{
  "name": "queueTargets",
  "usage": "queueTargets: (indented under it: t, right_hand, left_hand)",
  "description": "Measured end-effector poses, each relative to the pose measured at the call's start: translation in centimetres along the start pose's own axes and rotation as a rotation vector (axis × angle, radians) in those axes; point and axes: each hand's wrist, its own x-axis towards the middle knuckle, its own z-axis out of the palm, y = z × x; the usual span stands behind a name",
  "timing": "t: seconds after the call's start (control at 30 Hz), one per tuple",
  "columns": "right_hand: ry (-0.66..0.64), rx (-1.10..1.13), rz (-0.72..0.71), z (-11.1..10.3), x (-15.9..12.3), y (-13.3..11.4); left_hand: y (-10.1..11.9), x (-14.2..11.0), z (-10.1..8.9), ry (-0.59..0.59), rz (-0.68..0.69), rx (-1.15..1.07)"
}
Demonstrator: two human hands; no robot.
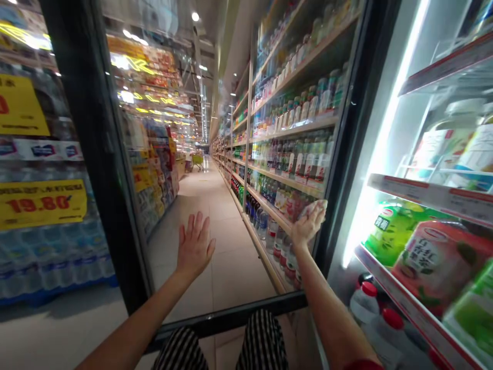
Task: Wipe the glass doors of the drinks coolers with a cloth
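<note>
Head view — forward, downward, close over hands [195, 245]

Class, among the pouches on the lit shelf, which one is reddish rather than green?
The reddish pouch in the middle: a green pouch shows to its left in the picture, a second green pouch at its lower right.

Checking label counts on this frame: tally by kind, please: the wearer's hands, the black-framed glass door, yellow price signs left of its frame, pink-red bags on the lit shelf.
Hands (left, right): 2
Glass door: 1
Yellow price signs: 2
Pink-red bag: 1
Total: 6
</note>
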Motion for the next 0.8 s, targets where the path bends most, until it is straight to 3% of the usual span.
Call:
queueTargets:
  t: [0.07, 0.17, 0.2, 0.23, 0.37, 0.43, 0.5, 0.57, 0.6, 0.63, 0.67, 0.73, 0.8]
  right_hand:
    - [-0.043, 0.033, -0.023, 0.2, -1.7, -1.2]
    - [-0.385, 0.135, -0.437, 0.0, -4.3, -2.8]
    - [-0.463, 0.156, -0.529, -0.2, -4.5, -2.6]
    - [-0.47, 0.154, -0.527, -0.4, -4.3, -2.1]
    - [-0.113, 0.019, -0.009, -0.7, -2.8, 0.1]
    - [-0.107, 0.008, 0.04, -0.6, -3.9, -0.9]
    - [-0.281, 0.06, -0.169, -0.6, -6.1, -2.8]
    - [-0.481, 0.137, -0.505, -0.8, -7.7, -3.8]
    - [-0.515, 0.157, -0.612, -0.9, -7.9, -3.8]
    - [-0.484, 0.152, -0.622, -1.0, -7.6, -3.4]
    - [-0.402, 0.126, -0.528, -1.1, -7.1, -2.9]
    - [-0.211, 0.062, -0.191, -0.9, -6.1, -2.3]
    - [-0.2, 0.076, -0.039, -0.4, -6.3, -3.2]
  left_hand:
    - [0.4, -0.2, 0.2, 0.01, -0.011, -0.008]
    - [0.6, -0.6, 0.2, 0.0, -0.012, -0.028]
    - [0.5, -0.8, 0.2, -0.013, -0.003, -0.036]
    - [0.5, -1.1, 0.1, -0.029, 0.006, -0.042]
    - [0.6, -2.7, 0.2, -0.096, 0.04, -0.066]
    - [0.9, -3.2, 0.4, -0.104, 0.03, -0.068]
    - [1.0, -3.6, 0.5, -0.098, 0.016, -0.065]
    - [0.9, -3.8, 0.5, -0.096, 0.015, -0.064]
    - [0.9, -3.9, 0.4, -0.097, 0.023, -0.068]
    - [0.9, -4.0, 0.2, -0.1, 0.036, -0.078]
    - [1.1, -4.1, 0.0, -0.101, 0.052, -0.096]
    - [1.9, -4.2, -0.3, -0.104, 0.098, -0.174]
    - [3.3, -3.9, -0.3, -0.121, 0.168, -0.3]
